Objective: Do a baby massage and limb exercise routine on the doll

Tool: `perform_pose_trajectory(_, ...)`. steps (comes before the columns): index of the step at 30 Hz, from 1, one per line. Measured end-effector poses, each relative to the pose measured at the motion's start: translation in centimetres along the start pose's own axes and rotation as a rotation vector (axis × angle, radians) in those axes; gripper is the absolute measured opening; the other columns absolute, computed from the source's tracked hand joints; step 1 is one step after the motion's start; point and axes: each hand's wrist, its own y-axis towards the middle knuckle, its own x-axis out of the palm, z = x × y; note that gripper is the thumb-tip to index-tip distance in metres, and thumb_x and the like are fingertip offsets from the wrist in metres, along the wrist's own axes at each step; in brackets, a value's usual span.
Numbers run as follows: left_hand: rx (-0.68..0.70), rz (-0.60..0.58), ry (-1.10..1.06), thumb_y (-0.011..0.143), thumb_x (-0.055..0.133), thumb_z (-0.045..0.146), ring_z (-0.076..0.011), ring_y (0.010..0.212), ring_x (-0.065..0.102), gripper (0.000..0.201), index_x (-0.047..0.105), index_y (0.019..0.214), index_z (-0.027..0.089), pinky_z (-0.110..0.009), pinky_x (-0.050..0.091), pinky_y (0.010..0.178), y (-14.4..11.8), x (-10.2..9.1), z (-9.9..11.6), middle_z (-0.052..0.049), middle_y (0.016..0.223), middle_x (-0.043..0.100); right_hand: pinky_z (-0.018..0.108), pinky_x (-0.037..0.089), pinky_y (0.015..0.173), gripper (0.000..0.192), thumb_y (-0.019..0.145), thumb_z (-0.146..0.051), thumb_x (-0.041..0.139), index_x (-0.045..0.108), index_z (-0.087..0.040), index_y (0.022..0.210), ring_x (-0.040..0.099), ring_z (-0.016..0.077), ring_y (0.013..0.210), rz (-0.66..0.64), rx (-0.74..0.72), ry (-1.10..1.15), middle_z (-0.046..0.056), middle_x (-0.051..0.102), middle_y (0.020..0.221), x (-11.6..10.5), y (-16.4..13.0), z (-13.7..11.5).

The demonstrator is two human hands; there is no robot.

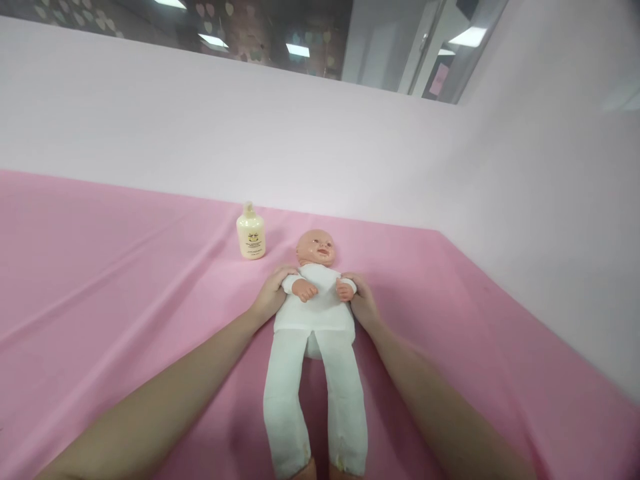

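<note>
Pink cloth covers the whole desk, and in the head view a baby doll in white clothes lies on its back in the middle of it. The long axis of the doll runs straight away from the person: the head is at the far end, the two white legs come toward the camera. The left hand is at the doll's one shoulder and the right hand at the other, so the doll lies exactly between them and neither hand is clearly nearer. The fingers of both hands curl around the upper arms of the doll, holding them by the white sleeves; how firm this hold is I cannot tell. The small plastic hands of the doll rest on its chest. A cream lotion bottle stands upright near the doll's head, on the left hand's side, apart from both. Behind is a pale wall, and nothing lies between the hands and the doll
</note>
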Motion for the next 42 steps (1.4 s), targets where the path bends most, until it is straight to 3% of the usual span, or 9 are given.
perform_pose_trajectory(11, -0.024, -0.072, 0.121, 0.084, 0.054, 0.007, -0.0284, 0.121, 0.062, 0.041, 0.073, 0.116, 0.024, -0.051, 0.047, 0.111, -0.3, -0.3, 0.1, -0.011, 0.125, 0.071, 0.046, 0.049, 0.106, 0.026, 0.082, -0.019, 0.06, 0.079, -0.027, 0.098, 0.065, 0.027, 0.11, -0.08, -0.121, -0.093, 0.007, 0.073, 0.108, 0.3, -0.3, -2.3)
perform_pose_trajectory(20, -0.053, -0.122, 0.133, 0.093, 0.065, 0.025, -0.0297, 0.118, 0.063, 0.029, 0.071, 0.121, 0.024, -0.053, 0.047, 0.11, 0.0, -0.5, 0.7, -0.011, 0.123, 0.071, 0.046, 0.049, 0.108, 0.045, 0.075, -0.011, 0.054, 0.078, -0.027, 0.11, 0.066, 0.0256, 0.114, -0.116, -0.096, -0.174, 0.007, 0.074, 0.117, 0.0, -0.5, -2.9)
perform_pose_trajectory(32, -0.044, -0.213, 0.201, 0.092, 0.048, 0.021, -0.0309, 0.13, 0.056, 0.043, 0.064, 0.132, 0.021, -0.054, 0.04, 0.117, 0.2, -1.0, 2.6, -0.011, 0.135, 0.068, 0.047, 0.048, 0.11, 0.037, 0.085, -0.017, 0.062, 0.077, -0.029, 0.117, 0.065, 0.0269, 0.119, -0.143, -0.094, -0.202, 0.008, 0.073, 0.123, -0.1, -0.6, -3.0)
perform_pose_trajectory(42, -0.056, -0.253, 0.195, 0.102, 0.044, 0.035, -0.0322, 0.136, 0.053, 0.044, 0.06, 0.142, 0.023, -0.053, 0.036, 0.121, 0.0, -1.3, 3.2, -0.012, 0.144, 0.064, 0.046, 0.05, 0.108, 0.036, 0.084, -0.018, 0.062, 0.077, -0.027, 0.114, 0.066, 0.0265, 0.116, -0.114, -0.083, -0.178, 0.008, 0.074, 0.12, 0.0, -0.7, -3.0)
